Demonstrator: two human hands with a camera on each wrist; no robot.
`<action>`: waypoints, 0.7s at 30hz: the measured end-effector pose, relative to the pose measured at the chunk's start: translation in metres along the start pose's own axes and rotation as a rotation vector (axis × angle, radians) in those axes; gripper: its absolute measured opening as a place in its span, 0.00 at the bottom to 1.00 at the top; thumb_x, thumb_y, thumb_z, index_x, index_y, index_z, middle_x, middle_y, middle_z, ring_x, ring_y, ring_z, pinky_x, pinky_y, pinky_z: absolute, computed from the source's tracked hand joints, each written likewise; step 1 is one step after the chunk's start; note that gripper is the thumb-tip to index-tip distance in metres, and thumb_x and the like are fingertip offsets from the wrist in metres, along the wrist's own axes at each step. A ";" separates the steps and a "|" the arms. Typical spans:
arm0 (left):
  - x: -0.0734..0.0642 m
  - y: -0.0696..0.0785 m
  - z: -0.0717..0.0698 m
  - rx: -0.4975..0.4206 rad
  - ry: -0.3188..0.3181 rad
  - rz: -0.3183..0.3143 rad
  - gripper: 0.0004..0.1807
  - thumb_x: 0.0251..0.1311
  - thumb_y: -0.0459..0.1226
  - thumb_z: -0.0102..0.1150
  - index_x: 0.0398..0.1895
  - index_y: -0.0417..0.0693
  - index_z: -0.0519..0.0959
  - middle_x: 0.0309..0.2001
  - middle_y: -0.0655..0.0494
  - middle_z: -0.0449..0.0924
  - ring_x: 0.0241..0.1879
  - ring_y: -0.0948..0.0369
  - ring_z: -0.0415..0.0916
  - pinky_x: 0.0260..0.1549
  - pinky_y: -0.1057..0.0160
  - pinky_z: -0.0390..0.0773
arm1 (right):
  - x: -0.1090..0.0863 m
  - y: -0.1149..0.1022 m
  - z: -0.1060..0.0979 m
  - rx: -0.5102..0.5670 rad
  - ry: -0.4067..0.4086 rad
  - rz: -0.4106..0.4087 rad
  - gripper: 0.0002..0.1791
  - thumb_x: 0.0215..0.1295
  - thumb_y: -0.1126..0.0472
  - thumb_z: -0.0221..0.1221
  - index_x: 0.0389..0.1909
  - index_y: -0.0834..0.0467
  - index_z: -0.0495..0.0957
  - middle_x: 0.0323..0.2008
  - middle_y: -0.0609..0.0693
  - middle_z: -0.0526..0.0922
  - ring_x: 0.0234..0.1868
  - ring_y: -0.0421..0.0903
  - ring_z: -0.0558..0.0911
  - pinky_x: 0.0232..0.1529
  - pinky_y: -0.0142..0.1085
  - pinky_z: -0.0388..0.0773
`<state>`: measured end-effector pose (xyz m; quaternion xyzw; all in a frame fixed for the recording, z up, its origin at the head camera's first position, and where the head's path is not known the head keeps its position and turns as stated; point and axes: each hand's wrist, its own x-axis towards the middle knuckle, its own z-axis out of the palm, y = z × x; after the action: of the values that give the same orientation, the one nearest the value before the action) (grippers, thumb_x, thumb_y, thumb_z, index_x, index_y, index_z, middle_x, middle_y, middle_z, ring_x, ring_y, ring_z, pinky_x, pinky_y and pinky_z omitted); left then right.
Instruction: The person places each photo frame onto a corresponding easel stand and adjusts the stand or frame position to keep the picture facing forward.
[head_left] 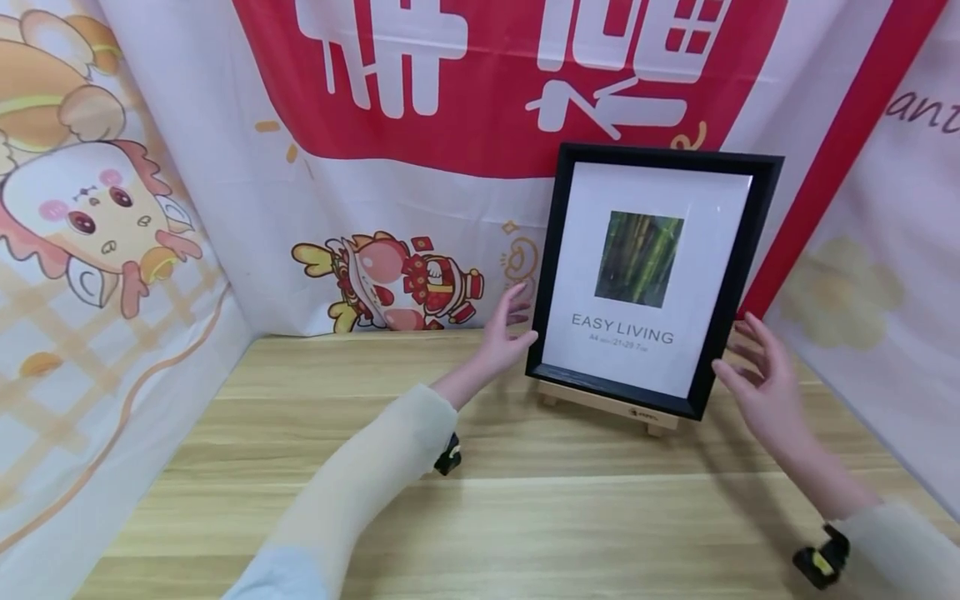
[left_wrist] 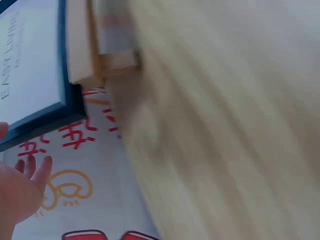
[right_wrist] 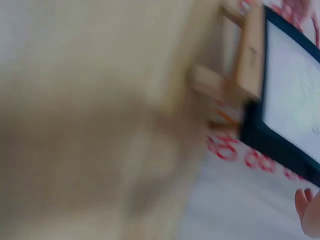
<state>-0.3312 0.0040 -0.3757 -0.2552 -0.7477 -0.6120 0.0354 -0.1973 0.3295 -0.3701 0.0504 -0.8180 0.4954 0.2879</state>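
A black picture frame [head_left: 645, 267] with a bamboo photo and the words "EASY LIVING" leans back on a small wooden easel [head_left: 607, 403]. My left hand [head_left: 502, 335] is at its left edge, fingers spread and the thumb at the border. On the opposite side, my right hand [head_left: 767, 390] has its thumb near the right border, its fingers extended and slightly bent. Both wrist views show gaps between the visible fingers and the frame; whether either thumb touches it I cannot tell. Most of the easel is hidden behind the frame.
The easel stands on a light wooden tabletop [head_left: 420, 533], toward its back right. Behind it hangs a red and white printed cloth [head_left: 247, 208] with cartoon figures, and similar cloth covers both sides. Black wrist devices [head_left: 822, 560] sit at the sleeves.
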 end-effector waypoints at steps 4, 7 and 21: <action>-0.019 -0.010 -0.007 -0.012 -0.003 -0.069 0.44 0.57 0.24 0.61 0.74 0.52 0.53 0.63 0.35 0.65 0.59 0.40 0.68 0.51 0.48 0.77 | -0.029 0.006 0.007 0.083 -0.018 0.114 0.47 0.65 0.71 0.60 0.77 0.53 0.43 0.62 0.58 0.62 0.50 0.28 0.73 0.45 0.17 0.73; -0.031 -0.018 -0.005 -0.043 -0.017 -0.138 0.46 0.56 0.24 0.62 0.74 0.53 0.51 0.64 0.33 0.63 0.59 0.38 0.68 0.49 0.50 0.79 | -0.047 0.009 0.014 0.148 -0.039 0.249 0.50 0.66 0.67 0.60 0.77 0.51 0.36 0.65 0.65 0.56 0.54 0.35 0.74 0.43 0.17 0.74; -0.052 -0.034 0.036 -0.110 0.016 -0.283 0.49 0.53 0.21 0.64 0.73 0.61 0.53 0.58 0.38 0.67 0.44 0.50 0.79 0.35 0.57 0.83 | -0.063 -0.002 0.054 0.287 0.004 0.571 0.50 0.68 0.67 0.57 0.78 0.46 0.32 0.74 0.64 0.43 0.53 0.47 0.73 0.38 0.17 0.74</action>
<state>-0.2908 0.0156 -0.4341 -0.1441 -0.7414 -0.6528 -0.0590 -0.1672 0.2707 -0.4196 -0.1421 -0.7203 0.6666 0.1287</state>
